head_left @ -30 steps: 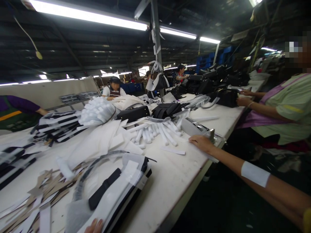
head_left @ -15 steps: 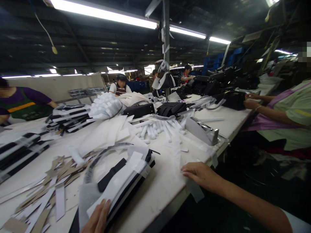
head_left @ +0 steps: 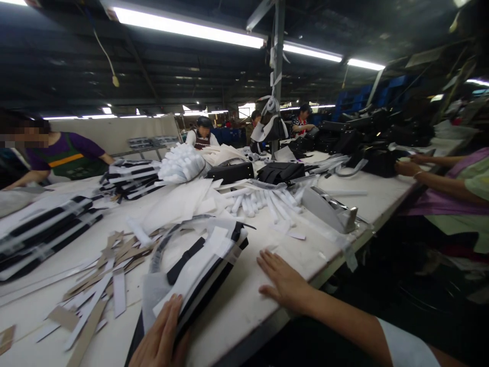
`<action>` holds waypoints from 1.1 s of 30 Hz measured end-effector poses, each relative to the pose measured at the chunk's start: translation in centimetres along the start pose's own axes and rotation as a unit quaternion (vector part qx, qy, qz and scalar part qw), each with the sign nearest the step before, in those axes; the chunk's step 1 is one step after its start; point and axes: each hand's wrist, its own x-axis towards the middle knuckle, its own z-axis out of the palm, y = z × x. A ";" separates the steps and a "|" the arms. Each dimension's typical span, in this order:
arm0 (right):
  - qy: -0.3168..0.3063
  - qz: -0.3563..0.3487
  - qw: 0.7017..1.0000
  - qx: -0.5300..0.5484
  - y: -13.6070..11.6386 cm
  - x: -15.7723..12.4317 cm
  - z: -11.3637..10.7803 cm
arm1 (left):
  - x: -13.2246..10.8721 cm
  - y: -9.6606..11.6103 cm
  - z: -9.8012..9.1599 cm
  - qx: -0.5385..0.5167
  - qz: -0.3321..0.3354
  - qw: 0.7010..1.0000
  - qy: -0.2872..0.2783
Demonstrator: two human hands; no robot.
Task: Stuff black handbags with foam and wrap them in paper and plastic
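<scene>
A black handbag (head_left: 219, 275) lies on its side in front of me, partly wrapped in white foam sheet (head_left: 198, 272) and translucent film. Its handle (head_left: 157, 250), covered in clear wrapping, arches up on the left. My left hand (head_left: 164, 331) grips the near end of the bag, fingers over the white foam and thumb along the side. To the right of the bag, my right hand (head_left: 284, 283) is open, its fingers spread low over the white tabletop (head_left: 244, 306). It holds nothing; whether it touches the table, I cannot tell.
A grey tape dispenser (head_left: 328, 209) stands near the table's right edge. Several white foam rolls (head_left: 263, 204) lie behind the bag, and cardboard strips (head_left: 99, 285) are scattered left. Wrapped black bags (head_left: 49, 229) are stacked farther left. Co-workers stand around, one close on the right (head_left: 454, 188).
My right hand has come from the table edge inward, towards the bag, and its fingers have spread. A clear strip hanging below it no longer shows. The view has turned slightly left.
</scene>
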 end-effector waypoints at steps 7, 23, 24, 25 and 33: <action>-0.053 -0.234 0.960 0.144 -6.5 3.9 1.0 | 1.1 1.9 -1.4 0.046 -0.112 0.993 0.004; 0.034 -0.185 0.975 0.122 -9.7 6.0 1.4 | 3.7 1.7 -2.6 0.048 -0.098 0.994 0.003; 0.019 -0.185 0.976 0.117 -9.6 4.8 1.5 | 3.9 1.8 -2.7 0.049 -0.094 0.994 0.009; -0.002 -0.186 0.976 0.112 -9.4 3.6 1.7 | 4.1 2.0 -2.9 0.050 -0.090 0.995 0.016; 0.019 -0.277 0.958 0.071 -9.2 3.4 3.5 | 6.1 5.2 -3.7 0.008 0.011 0.995 0.097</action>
